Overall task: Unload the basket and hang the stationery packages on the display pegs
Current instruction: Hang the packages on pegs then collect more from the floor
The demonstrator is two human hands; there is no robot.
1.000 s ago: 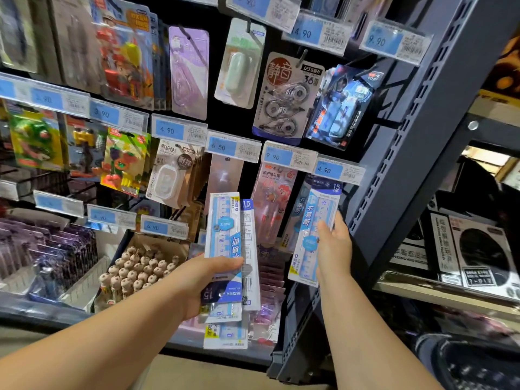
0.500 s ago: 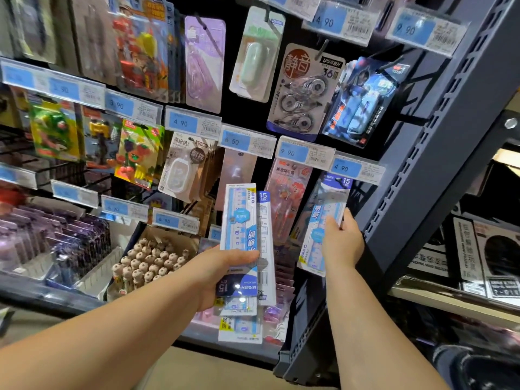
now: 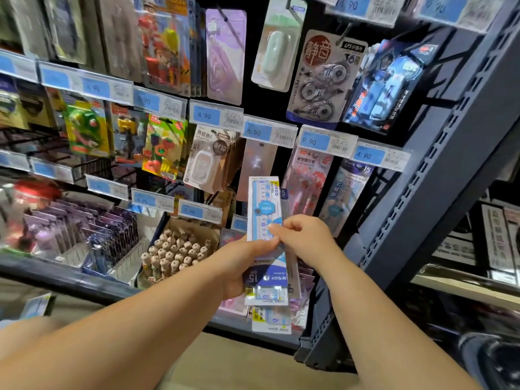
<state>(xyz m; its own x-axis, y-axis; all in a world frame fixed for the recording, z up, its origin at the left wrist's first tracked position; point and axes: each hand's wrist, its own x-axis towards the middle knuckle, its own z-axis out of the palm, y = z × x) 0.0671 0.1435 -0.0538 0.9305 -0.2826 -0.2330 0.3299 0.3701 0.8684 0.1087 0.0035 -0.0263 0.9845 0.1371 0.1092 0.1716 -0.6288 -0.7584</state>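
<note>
Fingers (image 3: 260, 244) of the left hand (image 3: 239, 266) are curled round a stack of ruler packages (image 3: 266, 204). The thumb lies across the front, and the stack stands upright before the display. Fingers (image 3: 285, 224) of the right hand (image 3: 308, 242) are bent and pinch the right edge of the front package, just above the left thumb, so both hands meet on the same stack.

Below the left fingers the stack's dark blue end marked "15" shows, with further package ends sticking out under it.

Up and to the right of the right fingers, a hung ruler package (image 3: 344, 198) sits on its peg, beneath a price tag (image 3: 368, 156) reading 4.90. Between it and the held stack hangs a pink package (image 3: 305, 181).

Down and to the left of the left fingers stands a cardboard box (image 3: 194, 228) filled with small tan figures. Farther left are rows of purple packs (image 3: 112, 229) in a shelf tray.

Above both sets of fingers hangs a card with a white correction tape (image 3: 202, 164), and higher still a three-roll tape pack (image 3: 323, 80). Right of the right fingers, the slotted dark blue shelf upright (image 3: 439, 175) runs up at a slant.
</note>
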